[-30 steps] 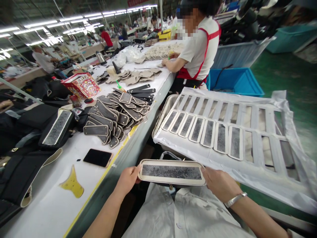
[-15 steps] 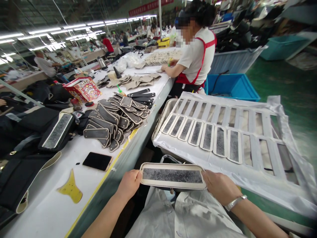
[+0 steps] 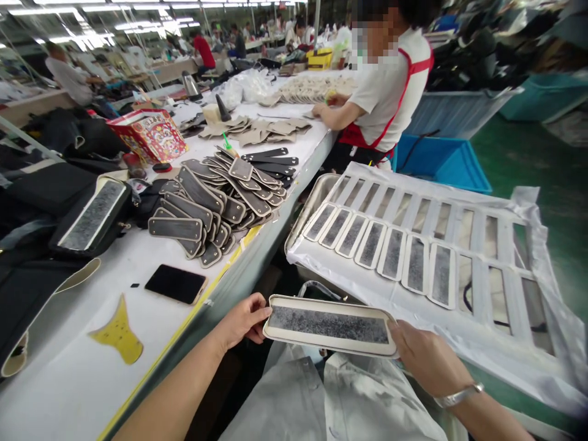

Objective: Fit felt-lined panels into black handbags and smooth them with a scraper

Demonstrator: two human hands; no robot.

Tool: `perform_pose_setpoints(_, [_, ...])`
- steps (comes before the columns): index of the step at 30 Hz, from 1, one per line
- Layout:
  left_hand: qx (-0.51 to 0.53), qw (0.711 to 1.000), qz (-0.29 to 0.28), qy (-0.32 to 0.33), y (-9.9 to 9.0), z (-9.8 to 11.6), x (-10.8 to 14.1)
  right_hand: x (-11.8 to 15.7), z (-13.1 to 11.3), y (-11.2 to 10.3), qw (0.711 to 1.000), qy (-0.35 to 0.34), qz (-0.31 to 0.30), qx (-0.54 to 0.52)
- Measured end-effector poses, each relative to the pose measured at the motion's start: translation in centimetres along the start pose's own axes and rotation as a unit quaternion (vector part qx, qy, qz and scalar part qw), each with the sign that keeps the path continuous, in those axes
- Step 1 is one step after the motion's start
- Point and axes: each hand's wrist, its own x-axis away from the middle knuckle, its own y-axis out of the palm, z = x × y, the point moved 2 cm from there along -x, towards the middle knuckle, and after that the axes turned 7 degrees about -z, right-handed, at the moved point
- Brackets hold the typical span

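In front of my lap I hold a long panel (image 3: 327, 323) with rounded ends, cream at the border and a mottled dark grey strip along its middle. It looks like the base of a dark bag, whose body is mostly hidden behind it; a curved handle (image 3: 316, 285) shows just beyond. My left hand (image 3: 248, 321) pinches the panel's left end between thumb and fingers. At the opposite end, my right hand (image 3: 420, 355) is closed round the edge, its fingertips hidden. The panel tilts slightly down toward the right.
To my right, a white slotted sheet (image 3: 395, 306) carries several similar cream-edged panels (image 3: 392, 252). On the left table lie a phone (image 3: 176, 284), a yellow template (image 3: 120, 334), piled grey straps (image 3: 202, 202) and black bags (image 3: 43, 239). A co-worker (image 3: 390, 92) sits farther along.
The panel's right end has dropped and moved slightly right along with my right hand. My left fingers have shifted at the left end. The camera view has turned a little.
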Motion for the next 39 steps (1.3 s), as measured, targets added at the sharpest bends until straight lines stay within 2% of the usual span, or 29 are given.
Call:
perform_pose_setpoints(3, [-0.013,1.000,0.008,0.003,0.1,0.5,0.2,-0.2,-0.3,-0.8,1.000,0.019,-0.013,-0.015])
perform_pose_setpoints(7, [-0.047,0.997,0.043,0.040,0.5,1.1,0.2,-0.6,-0.4,-2.1,0.998,0.018,-0.027,-0.057])
perform_pose_setpoints(12, [-0.101,0.990,0.046,0.083,1.5,0.2,0.8,0.7,-0.4,-3.4,0.991,0.091,-0.036,-0.095])
perform_pose_setpoints(14, [-0.108,0.988,0.074,0.081,1.4,-0.8,0.9,1.5,-0.6,-3.8,0.983,0.140,-0.026,-0.119])
perform_pose_setpoints(17, [-0.166,0.975,0.116,0.089,0.6,-1.7,0.6,2.2,-0.9,-4.1,0.973,0.172,-0.018,-0.152])
perform_pose_setpoints(19, [-0.227,0.954,0.159,0.109,0.0,-1.6,0.4,2.5,-1.0,-4.2,0.966,0.196,-0.012,-0.168])
perform_pose_setpoints(21, [-0.251,0.946,0.168,0.120,-0.4,-1.1,0.3,2.6,-1.1,-4.3,0.963,0.204,-0.005,-0.177])
perform_pose_setpoints(22, [-0.235,0.954,0.148,0.114,-0.4,-0.9,0.2,2.6,-1.1,-4.3,0.962,0.203,-0.001,-0.181])
perform_pose_setpoints(25, [-0.091,0.994,0.022,0.054,-0.4,-0.5,-0.3,2.5,-1.2,-4.1,0.961,0.201,0.007,-0.191])
perform_pose_setpoints(26, [-0.043,0.998,-0.009,0.035,-0.3,-0.5,-0.4,2.5,-1.2,-4.0,0.960,0.201,0.008,-0.194])
perform_pose_setpoints(28, [0.015,0.999,-0.034,0.018,-0.1,-0.4,-0.5,2.4,-1.2,-3.9,0.960,0.196,0.010,-0.200])
perform_pose_setpoints(32, [0.053,0.997,-0.013,0.047,0.8,-0.5,-0.2,2.4,-1.5,-3.8,0.964,0.165,0.014,-0.208])
perform_pose_setpoints(36, [0.026,0.986,0.093,0.133,1.4,-0.8,0.0,1.8,-1.3,-3.4,0.958,0.150,0.032,-0.241])
perform_pose_setpoints(39, [0.021,0.980,0.106,0.166,1.8,-1.4,0.1,1.5,-1.1,-3.0,0.956,0.147,0.034,-0.251])
